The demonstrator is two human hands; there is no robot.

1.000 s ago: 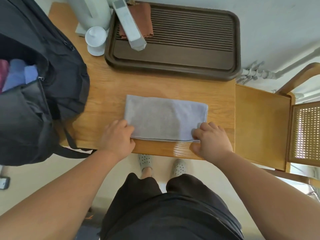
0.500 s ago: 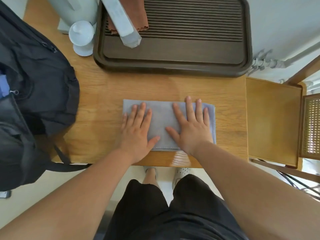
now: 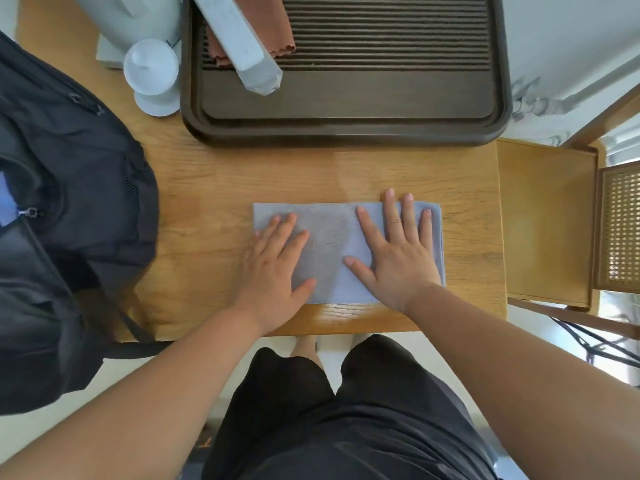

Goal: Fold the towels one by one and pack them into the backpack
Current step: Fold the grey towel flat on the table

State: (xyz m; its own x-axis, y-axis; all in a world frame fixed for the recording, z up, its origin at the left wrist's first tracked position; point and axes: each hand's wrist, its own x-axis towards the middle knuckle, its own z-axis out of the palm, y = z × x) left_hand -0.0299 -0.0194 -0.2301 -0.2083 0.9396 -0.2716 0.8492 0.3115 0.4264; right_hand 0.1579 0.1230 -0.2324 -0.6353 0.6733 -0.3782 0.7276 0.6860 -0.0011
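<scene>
Wooden counter (image 3: 214, 188), folded grey towel (image 3: 329, 251) — both hands flat as 0.5 s before; left hand (image 3: 273, 271), right hand (image 3: 398, 258) spread wider apart, grip open, holding nothing.

Bright, even daylight, perhaps from the right; soft shadows, wide-angle bending at edges.

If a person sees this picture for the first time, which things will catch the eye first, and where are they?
The eye lands first on the left hand and the right hand, both pressed flat with spread fingers on a folded grey towel near the front edge of the wooden table. Next comes the black backpack filling the left side, its mouth open. Behind the towel sits a large dark slatted tray.
</scene>
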